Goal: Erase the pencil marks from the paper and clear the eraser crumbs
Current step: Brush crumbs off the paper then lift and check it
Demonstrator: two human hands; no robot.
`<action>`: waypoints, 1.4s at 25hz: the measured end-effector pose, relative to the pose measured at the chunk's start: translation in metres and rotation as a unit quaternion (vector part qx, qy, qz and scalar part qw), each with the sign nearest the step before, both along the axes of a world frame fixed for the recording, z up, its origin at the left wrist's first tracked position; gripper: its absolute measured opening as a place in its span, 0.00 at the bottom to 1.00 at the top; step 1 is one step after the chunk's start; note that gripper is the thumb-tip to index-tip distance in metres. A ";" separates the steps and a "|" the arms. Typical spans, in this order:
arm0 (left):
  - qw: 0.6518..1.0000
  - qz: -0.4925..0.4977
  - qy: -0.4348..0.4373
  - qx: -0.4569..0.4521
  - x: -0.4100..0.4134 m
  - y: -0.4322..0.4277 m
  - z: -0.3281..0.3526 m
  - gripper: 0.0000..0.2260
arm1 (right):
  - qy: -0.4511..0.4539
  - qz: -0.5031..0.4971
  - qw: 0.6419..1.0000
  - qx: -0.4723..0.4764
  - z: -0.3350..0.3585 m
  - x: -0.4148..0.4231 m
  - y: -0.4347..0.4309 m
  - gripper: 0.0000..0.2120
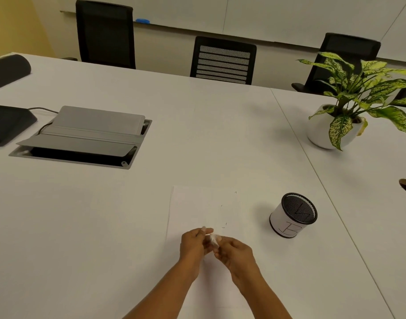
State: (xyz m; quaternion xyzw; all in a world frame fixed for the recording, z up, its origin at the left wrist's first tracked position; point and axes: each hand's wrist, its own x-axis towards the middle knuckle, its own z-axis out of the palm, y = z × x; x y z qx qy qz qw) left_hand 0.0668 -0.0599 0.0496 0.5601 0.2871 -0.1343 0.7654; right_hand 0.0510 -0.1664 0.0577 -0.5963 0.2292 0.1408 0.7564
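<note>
Head camera: I am watching two hands meeting over the near end of the sheet of paper [197, 210], which is lying flat on the white conference table [105, 226]. The left hand [192, 245] and the right hand [237, 253] are both pinching a small white object [214, 241] between curled fingertips. I am taking it for the eraser, though the blur is leaving me unsure. With both hands holding it just above the sheet, I am judging that they are readying or cleaning it, not rubbing. A few faint pencil marks [224, 225] are showing just beyond the hands, so the erasing is looking unfinished; I am making out no crumbs. A mesh pen cup [293, 215] is standing right of the paper, apart from it.
</note>
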 end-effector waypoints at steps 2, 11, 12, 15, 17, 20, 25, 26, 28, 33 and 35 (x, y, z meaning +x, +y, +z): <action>0.998 -0.008 0.029 -0.047 0.000 -0.003 0.004 0.11 | -0.099 -0.008 0.979 -0.177 -0.001 -0.003 0.004 0.01; 1.000 0.028 0.007 0.005 0.007 -0.004 0.007 0.09 | -0.361 0.078 0.802 -0.469 -0.015 -0.011 -0.002 0.06; 0.999 0.027 0.016 -0.034 0.008 -0.004 0.009 0.10 | -0.378 0.089 0.809 -0.442 -0.012 -0.012 0.001 0.04; 0.994 -0.018 0.038 -0.101 0.010 -0.005 0.013 0.14 | -0.399 0.123 0.798 -0.435 -0.014 -0.010 -0.001 0.06; 0.998 -0.025 0.023 -0.056 0.009 -0.004 0.014 0.10 | -0.381 0.098 0.796 -0.460 -0.018 -0.002 -0.011 0.09; 0.999 -0.025 0.044 -0.017 0.009 -0.003 0.013 0.08 | -0.376 0.099 0.795 -0.465 -0.019 -0.001 -0.015 0.06; 0.999 -0.041 0.021 0.024 0.000 -0.001 0.006 0.08 | -0.356 0.196 0.769 -0.493 -0.027 0.001 -0.019 0.02; 0.998 -0.033 0.017 0.041 -0.001 0.001 0.004 0.08 | -0.353 0.211 0.753 -0.514 -0.027 0.004 -0.021 0.04; 0.998 -0.011 0.014 0.068 -0.001 0.007 0.001 0.06 | -0.329 0.216 0.753 -0.527 -0.026 0.012 -0.026 0.07; 0.987 0.004 0.024 0.156 0.002 0.024 -0.005 0.09 | -0.124 -0.034 0.895 -0.428 -0.033 0.039 -0.070 0.08; 0.986 -0.011 0.039 0.160 0.002 0.026 -0.010 0.10 | -0.053 -0.105 0.935 -0.336 -0.037 0.042 -0.085 0.09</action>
